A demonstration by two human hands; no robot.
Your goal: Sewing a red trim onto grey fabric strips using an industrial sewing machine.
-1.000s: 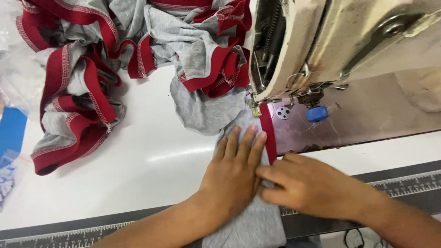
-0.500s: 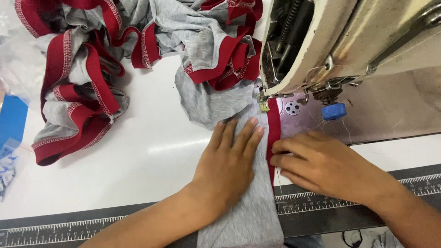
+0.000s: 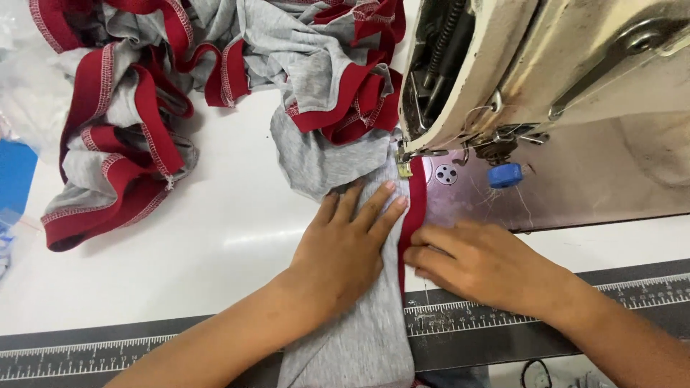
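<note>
Hands (image 3: pixel 345 248) (image 3: pixel 481 262) flat on grey-red fabric (image 3: pixel 359 323).

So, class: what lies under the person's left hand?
The left hand lies flat on grey fabric with a red band along its right edge. The white table shows beside the fabric; beneath the hand everything is covered.

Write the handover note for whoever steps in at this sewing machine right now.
Left hand: flat, palm down on the grey fabric, fingers toward the presser foot.
Right hand: fingertips pressing the red trim along the fabric's right edge.
Sewing machine head sits above; the fabric's front end lies under the foot.
Done: a heap of grey-and-red pieces lies behind on the white table.
Left: most of this piece's trim, from the foot back to the table's ruler edge.
</note>
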